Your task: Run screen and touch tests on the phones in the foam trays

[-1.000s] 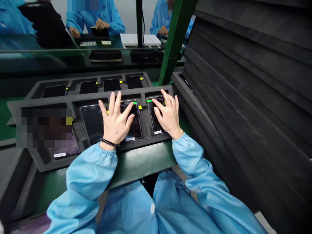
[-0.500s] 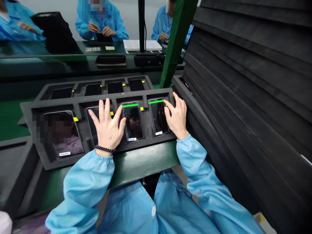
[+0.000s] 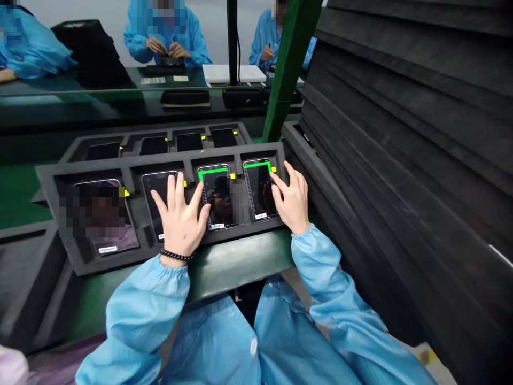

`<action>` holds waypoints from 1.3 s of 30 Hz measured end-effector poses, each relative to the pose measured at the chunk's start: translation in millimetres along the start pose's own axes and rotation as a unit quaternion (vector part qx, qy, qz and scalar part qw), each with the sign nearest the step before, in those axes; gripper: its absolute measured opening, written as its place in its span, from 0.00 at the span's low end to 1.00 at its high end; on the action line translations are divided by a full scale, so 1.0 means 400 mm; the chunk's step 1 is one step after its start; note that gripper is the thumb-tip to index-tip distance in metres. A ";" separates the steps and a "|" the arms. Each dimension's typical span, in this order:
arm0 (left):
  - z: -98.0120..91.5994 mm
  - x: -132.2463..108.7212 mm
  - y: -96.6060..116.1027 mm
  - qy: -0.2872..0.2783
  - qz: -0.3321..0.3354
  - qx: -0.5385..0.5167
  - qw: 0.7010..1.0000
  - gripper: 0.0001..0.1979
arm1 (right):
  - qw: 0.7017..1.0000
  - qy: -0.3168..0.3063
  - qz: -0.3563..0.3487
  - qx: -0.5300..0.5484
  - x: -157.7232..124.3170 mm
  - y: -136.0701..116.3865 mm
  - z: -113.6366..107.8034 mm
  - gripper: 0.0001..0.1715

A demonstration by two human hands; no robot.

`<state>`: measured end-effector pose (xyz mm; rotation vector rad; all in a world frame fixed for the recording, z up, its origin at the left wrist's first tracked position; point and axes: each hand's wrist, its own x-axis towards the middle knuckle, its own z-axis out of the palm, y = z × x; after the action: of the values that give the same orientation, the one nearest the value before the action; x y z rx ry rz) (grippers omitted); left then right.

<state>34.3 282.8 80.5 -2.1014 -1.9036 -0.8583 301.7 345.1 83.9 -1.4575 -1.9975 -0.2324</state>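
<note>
Four compartments aside, a black foam tray (image 3: 160,162) tilts towards me, with smartphones lying in its pockets. My left hand (image 3: 182,216) is spread over the second smartphone (image 3: 150,187) from the left, its index fingertip at the left edge of the third smartphone (image 3: 220,203). My right hand (image 3: 292,200) has its fingers apart, the index fingertip at the right edge of the rightmost smartphone (image 3: 258,192). Green bands run along the top and one side of both these lit screens. The leftmost smartphone (image 3: 116,235) has a dark screen and a white label. Yellow tabs stick out beside the phones.
Behind stands another foam tray (image 3: 132,155) with dark phones. A tall stack of black foam trays (image 3: 401,133) rises on the right, beside a green post (image 3: 282,80). More foam (image 3: 24,256) lies at left. Co-workers in blue smocks sit across the bench (image 3: 132,91).
Both index fingertips have moved down the screen edges, and the green bands now extend down those sides. My left hand has shifted slightly down. Across the bench, the left co-worker's arm has lowered.
</note>
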 end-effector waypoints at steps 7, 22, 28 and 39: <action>0.006 -0.048 0.009 -0.003 0.013 0.002 1.000 0.26 | 1.000 -0.008 -0.004 -0.006 -0.043 0.000 -0.010 0.22; -0.013 -0.157 0.051 -0.044 -0.002 -0.008 0.999 0.26 | 0.998 -0.051 -0.009 -0.024 -0.145 -0.002 -0.047 0.22; -0.016 -0.191 0.064 -0.061 -0.009 -0.009 0.998 0.25 | 0.997 -0.066 -0.024 -0.027 -0.171 -0.004 -0.072 0.20; -0.040 -0.199 0.074 -0.059 -0.006 -0.018 0.998 0.19 | 0.997 -0.050 -0.051 -0.019 -0.149 -0.016 -0.090 0.18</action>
<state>56.6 202.1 59.2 -2.2093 -1.9747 -0.7943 320.5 277.8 78.1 -1.4184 -2.1626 -0.2469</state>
